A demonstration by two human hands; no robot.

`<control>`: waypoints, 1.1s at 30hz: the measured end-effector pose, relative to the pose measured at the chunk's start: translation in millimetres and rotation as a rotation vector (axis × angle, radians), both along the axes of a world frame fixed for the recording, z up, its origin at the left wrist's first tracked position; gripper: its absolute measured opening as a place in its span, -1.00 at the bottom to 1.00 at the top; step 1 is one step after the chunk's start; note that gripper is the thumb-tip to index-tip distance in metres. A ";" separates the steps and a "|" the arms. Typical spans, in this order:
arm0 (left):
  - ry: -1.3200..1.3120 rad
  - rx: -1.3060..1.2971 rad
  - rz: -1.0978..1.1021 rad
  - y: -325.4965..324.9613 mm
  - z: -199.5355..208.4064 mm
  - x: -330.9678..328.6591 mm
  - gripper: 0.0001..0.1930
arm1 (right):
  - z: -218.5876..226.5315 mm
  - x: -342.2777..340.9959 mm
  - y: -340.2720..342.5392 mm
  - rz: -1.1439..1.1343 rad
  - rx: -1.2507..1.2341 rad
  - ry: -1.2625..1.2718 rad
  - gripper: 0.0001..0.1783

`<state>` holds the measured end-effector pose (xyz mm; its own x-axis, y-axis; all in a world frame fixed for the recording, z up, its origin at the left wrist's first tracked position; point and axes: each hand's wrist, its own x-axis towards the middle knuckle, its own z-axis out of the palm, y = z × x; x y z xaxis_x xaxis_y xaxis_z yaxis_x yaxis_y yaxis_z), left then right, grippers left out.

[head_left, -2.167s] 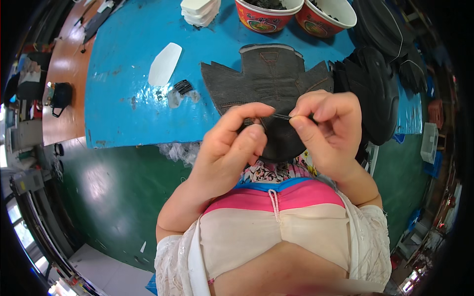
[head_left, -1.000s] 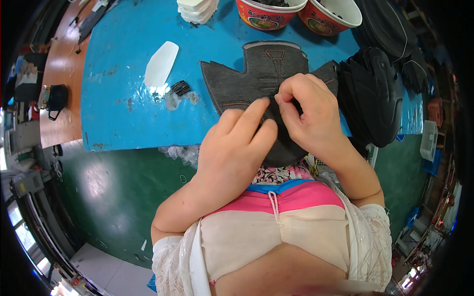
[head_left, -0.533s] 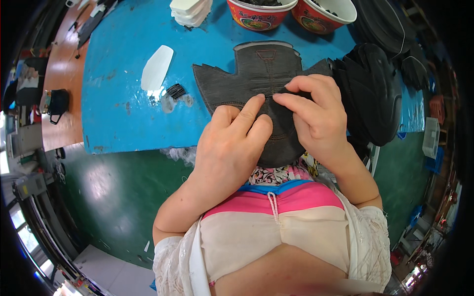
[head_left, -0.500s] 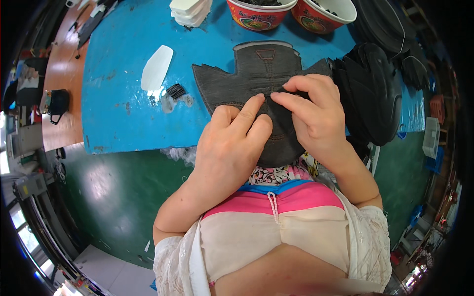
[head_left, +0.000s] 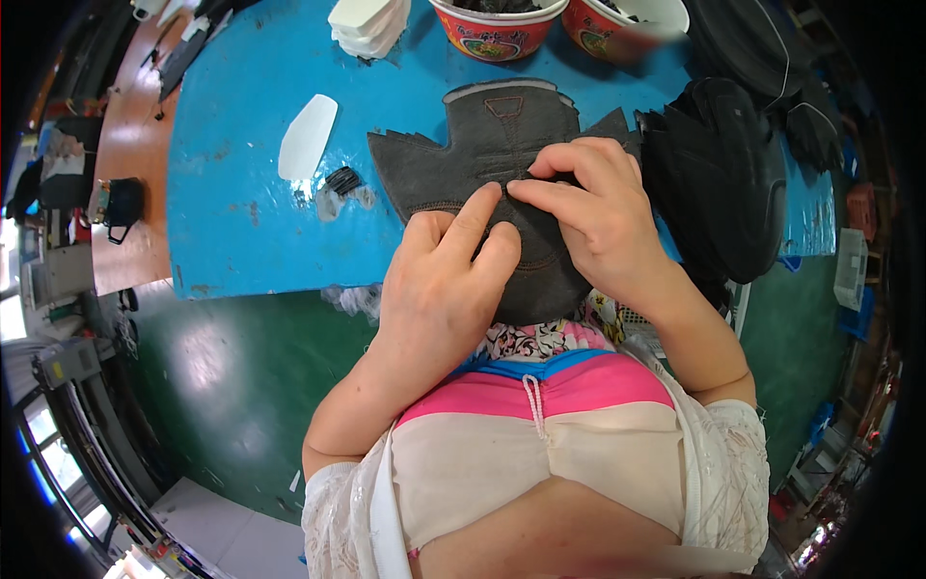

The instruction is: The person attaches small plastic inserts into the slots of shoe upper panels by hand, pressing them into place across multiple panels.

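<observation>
A dark grey shoe upper (head_left: 461,116) with brown stitching lies at the table's near edge, its rounded end overhanging toward me. My left hand (head_left: 442,272) rests on it, index finger stretched and pressing by the central seam, thumb apart. Close beside that fingertip, my right hand (head_left: 600,217) has thumb and index finger drawn together low over the seam. Whatever is between them is dark and too small to make out. To the right sits a stack of black shoe uppers (head_left: 719,183). Left of the work are small black strips (head_left: 342,179) on clear plastic.
The blue table (head_left: 231,222) also bears a white flat piece (head_left: 308,138), a stack of white pieces (head_left: 368,27) and two red bowls (head_left: 497,39) with black bits inside. More black bundles (head_left: 738,43) stand at the far right. A wooden table (head_left: 130,193) adjoins on the left.
My right hand's thumb and index have shifted slightly left along the seam, closer to the left fingertip. The view has moved a little; the upper stays under my hands.
</observation>
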<state>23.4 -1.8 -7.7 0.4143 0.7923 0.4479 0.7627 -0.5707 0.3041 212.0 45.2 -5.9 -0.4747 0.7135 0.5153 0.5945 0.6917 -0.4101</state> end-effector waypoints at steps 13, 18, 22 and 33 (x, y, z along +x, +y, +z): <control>-0.220 -0.162 -0.001 24.5 21.5 -1.4 -0.81 | -10.4 3.4 -4.6 -0.114 -0.051 0.342 -0.71; -0.119 -0.271 -0.052 25.7 25.3 -1.3 -0.82 | -9.3 14.4 -0.1 0.013 -0.081 0.275 -0.67; -0.133 -0.244 -0.047 24.4 20.5 -0.6 -0.85 | -5.6 16.9 2.0 0.052 -0.068 0.195 -0.64; 0.028 -0.269 0.014 28.8 27.4 6.1 -0.89 | -10.6 13.4 -2.7 -0.012 -0.155 0.317 -0.71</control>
<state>29.5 27.1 19.8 0.4114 0.8871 0.2093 0.7802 -0.4615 0.4224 225.4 42.5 -16.4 -0.3000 0.7990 0.5211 0.4284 0.6009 -0.6748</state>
